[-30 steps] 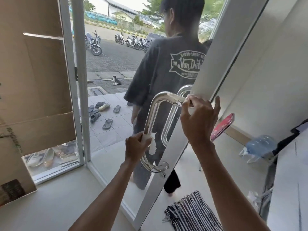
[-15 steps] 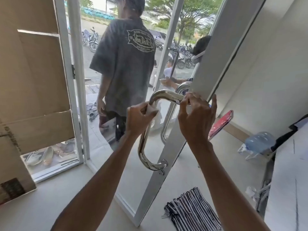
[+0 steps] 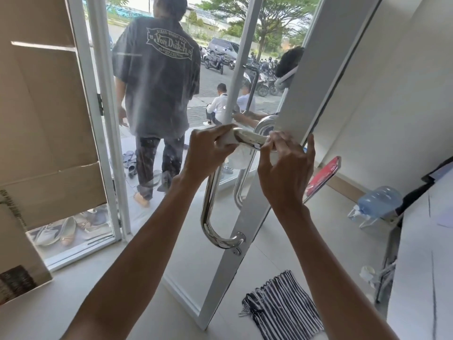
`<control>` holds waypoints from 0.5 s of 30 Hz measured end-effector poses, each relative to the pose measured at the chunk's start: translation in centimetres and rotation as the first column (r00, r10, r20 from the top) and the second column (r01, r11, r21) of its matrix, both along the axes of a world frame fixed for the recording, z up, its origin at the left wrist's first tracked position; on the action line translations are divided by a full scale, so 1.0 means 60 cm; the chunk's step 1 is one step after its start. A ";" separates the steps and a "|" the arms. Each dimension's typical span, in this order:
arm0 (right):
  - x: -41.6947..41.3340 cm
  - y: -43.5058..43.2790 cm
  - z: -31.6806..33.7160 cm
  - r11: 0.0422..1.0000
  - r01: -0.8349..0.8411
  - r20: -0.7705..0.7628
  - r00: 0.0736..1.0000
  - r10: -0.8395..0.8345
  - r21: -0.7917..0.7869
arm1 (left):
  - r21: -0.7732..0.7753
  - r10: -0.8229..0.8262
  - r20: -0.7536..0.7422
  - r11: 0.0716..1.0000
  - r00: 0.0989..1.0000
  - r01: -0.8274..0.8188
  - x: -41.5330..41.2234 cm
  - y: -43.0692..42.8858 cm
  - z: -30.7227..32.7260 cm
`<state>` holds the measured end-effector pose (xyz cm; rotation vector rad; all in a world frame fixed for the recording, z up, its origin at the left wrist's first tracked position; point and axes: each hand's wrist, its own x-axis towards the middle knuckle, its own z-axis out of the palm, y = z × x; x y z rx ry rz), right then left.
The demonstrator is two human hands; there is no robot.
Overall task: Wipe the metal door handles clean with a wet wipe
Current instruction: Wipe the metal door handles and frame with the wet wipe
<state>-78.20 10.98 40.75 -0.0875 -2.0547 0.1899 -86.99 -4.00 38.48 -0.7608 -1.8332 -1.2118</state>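
shift of left hand (image 3: pixel 208 150), grasping white wet wipe (image 3: pixel 229 141), from shaft up to top bend of curved steel door handle (image 3: pixel 208 204); right hand (image 3: pixel 285 165) clasping top bar; shaft judged wiped.

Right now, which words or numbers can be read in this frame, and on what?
"Von Dutch": logo on the back of the grey shirt.
"19": left end of that logo.
Small lettering above and below the logo: too blurred.
Print on the cardboard box: too blurred.
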 end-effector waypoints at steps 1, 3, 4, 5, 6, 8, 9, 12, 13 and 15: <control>0.000 0.000 0.001 1.000 -0.003 0.003 1.000 0.003 0.000 | 0.048 -0.007 0.051 0.999 0.999 0.005 -0.001 -0.001 -0.012; 0.001 0.001 0.002 1.000 -0.007 0.011 1.000 0.007 0.002 | 0.130 -0.026 0.162 0.991 0.986 0.005 0.000 0.002 -0.034; 0.001 0.002 0.002 1.000 -0.005 0.010 1.000 0.005 0.005 | 0.163 -0.023 0.206 0.987 0.978 -0.012 0.002 0.005 -0.045; 0.001 0.002 0.001 1.000 -0.004 0.010 1.000 0.004 0.007 | 0.186 -0.010 0.237 0.982 0.971 -0.036 0.002 0.008 -0.058; 0.000 0.002 0.001 1.000 -0.005 0.010 1.000 0.005 0.007 | 0.205 -0.001 0.262 0.977 0.965 -0.054 0.004 0.010 -0.069; 0.000 -0.001 -0.001 1.000 -0.012 0.010 1.000 0.012 0.005 | 0.239 -0.017 0.300 0.969 0.954 -0.057 0.009 0.011 -0.090; 0.000 -0.002 -0.001 1.000 -0.017 0.009 1.000 0.017 0.003 | 0.249 -0.032 0.320 0.967 0.947 -0.051 0.011 0.009 -0.099; 0.001 -0.004 0.000 1.000 -0.023 0.009 1.000 0.023 0.000 | 0.246 -0.116 0.389 0.969 0.914 0.018 0.011 -0.001 -0.119; 0.002 -0.004 0.001 1.000 -0.023 0.007 1.000 0.023 -0.001 | 0.242 -0.157 0.409 0.968 0.899 0.059 0.009 -0.004 -0.125; 0.004 -0.005 0.002 1.000 -0.026 -0.004 1.000 0.026 -0.011 | 0.256 -0.250 0.462 0.956 0.851 0.142 0.006 -0.011 -0.138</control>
